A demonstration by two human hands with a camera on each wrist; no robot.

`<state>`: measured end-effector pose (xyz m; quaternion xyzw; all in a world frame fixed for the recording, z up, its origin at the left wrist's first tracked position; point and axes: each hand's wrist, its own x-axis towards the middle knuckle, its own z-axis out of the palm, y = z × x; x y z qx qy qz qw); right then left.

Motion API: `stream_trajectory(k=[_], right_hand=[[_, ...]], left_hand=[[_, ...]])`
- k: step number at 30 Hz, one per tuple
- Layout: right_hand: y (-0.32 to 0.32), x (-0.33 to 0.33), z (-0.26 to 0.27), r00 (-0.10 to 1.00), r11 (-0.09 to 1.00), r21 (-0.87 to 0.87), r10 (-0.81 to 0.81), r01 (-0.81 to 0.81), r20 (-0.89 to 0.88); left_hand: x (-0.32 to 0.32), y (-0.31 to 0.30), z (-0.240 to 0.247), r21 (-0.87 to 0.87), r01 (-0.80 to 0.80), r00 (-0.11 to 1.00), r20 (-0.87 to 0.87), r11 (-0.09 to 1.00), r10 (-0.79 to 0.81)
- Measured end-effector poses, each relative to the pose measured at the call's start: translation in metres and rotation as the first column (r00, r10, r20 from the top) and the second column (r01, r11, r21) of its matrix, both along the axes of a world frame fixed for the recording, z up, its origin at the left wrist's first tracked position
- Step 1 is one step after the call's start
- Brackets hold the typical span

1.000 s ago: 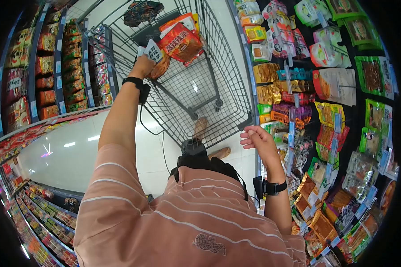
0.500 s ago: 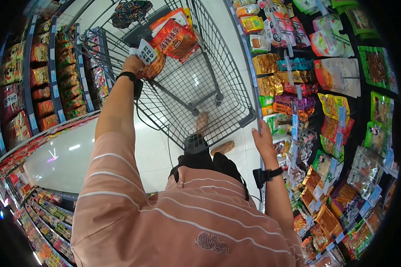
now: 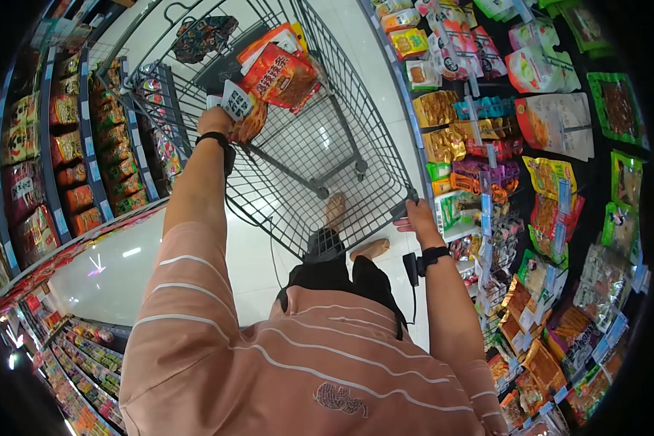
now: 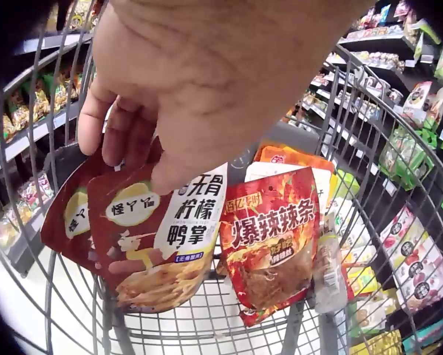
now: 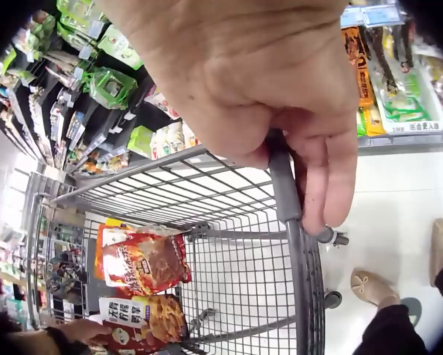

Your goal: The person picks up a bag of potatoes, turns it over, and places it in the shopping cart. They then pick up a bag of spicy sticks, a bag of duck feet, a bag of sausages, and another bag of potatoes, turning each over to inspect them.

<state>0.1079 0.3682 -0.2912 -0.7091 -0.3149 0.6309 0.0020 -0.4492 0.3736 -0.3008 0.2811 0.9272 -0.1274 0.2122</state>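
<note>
My left hand (image 3: 216, 120) pinches a brown and white snack pouch (image 4: 162, 277) by its top edge, inside the left side of the wire shopping cart (image 3: 374, 163). A matching brown pouch (image 4: 65, 229) overlaps behind it, also under the fingers. Beside them a red snack pouch (image 4: 269, 240) leans on other orange and white packs (image 3: 269, 40) at the cart's far end. With its fingers curled round, my right hand (image 5: 280, 89) grips the dark grey bar (image 5: 283, 185) at the cart's near right corner.
Shelves of hanging snack packs (image 3: 552, 123) run close along the right. More stocked shelves (image 3: 69, 138) stand at the left. A dark patterned bag (image 3: 205, 38) hangs at the cart's far end. The person's feet (image 3: 370, 249) are just behind the cart.
My right hand was apart from the cart beside the right shelf; it has come onto the cart's corner and taken hold. The left hand has shifted slightly left, still with the pouch.
</note>
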Motion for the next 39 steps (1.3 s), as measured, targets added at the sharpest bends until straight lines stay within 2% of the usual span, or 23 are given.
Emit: stream_trajectory(k=[2, 5, 6, 9, 11, 13, 16, 19, 24, 30, 35, 39], right_hand=[[0.002, -0.002, 0.001, 0.996, 0.997, -0.033, -0.071, 0.069, -0.048], [0.004, -0.004, 0.000, 0.988, 0.991, -0.067, -0.125, 0.119, -0.094], [0.004, -0.003, 0.000, 0.985, 0.989, -0.073, -0.136, 0.129, -0.102], [0.006, -0.006, 0.002, 0.981, 0.986, -0.025, -0.164, 0.163, -0.108], [0.010, -0.007, -0.004, 0.974, 0.980, -0.005, -0.198, 0.199, -0.107], [0.015, -0.011, 0.000, 0.965, 0.972, -0.017, -0.233, 0.233, -0.124], [0.022, -0.013, -0.003, 0.965, 0.977, -0.011, -0.213, 0.214, -0.152], [0.031, -0.016, -0.001, 0.965, 0.980, -0.021, -0.197, 0.196, -0.172], [0.060, -0.017, 0.001, 0.949, 0.976, -0.017, -0.213, 0.215, -0.234], [0.105, -0.026, -0.006, 0.942, 0.973, 0.003, -0.221, 0.229, -0.251], [0.149, -0.032, -0.018, 0.940, 0.979, -0.016, -0.199, 0.203, -0.276], [0.185, -0.049, -0.023, 0.957, 0.981, -0.013, -0.192, 0.194, -0.216]], left_hand=[[0.007, 0.000, 0.006, -0.023, 0.019, 1.000, -0.005, 1.000, -0.019], [-0.005, -0.008, -0.019, 0.032, 0.060, 0.995, -0.078, 0.998, -0.057], [0.000, -0.013, -0.016, 0.033, 0.124, 0.983, -0.140, 0.992, -0.119], [-0.004, -0.016, -0.012, 0.108, 0.218, 0.973, -0.095, 0.970, -0.208], [0.000, -0.006, 0.003, 0.193, 0.157, 0.988, -0.030, 0.968, -0.154], [0.006, 0.001, 0.021, 0.252, 0.206, 0.978, -0.028, 0.946, -0.205], [0.011, 0.011, 0.035, 0.259, 0.242, 0.970, -0.077, 0.935, -0.229], [0.014, 0.017, 0.049, 0.294, 0.321, 0.945, -0.040, 0.900, -0.324], [0.023, 0.037, 0.060, 0.415, 0.328, 0.941, -0.063, 0.849, -0.333], [0.046, 0.059, 0.101, 0.572, 0.335, 0.929, -0.065, 0.749, -0.366], [0.078, 0.072, 0.141, 0.667, 0.236, 0.949, -0.002, 0.706, -0.314], [0.084, 0.080, 0.129, 0.732, 0.168, 0.930, 0.105, 0.660, -0.352]])
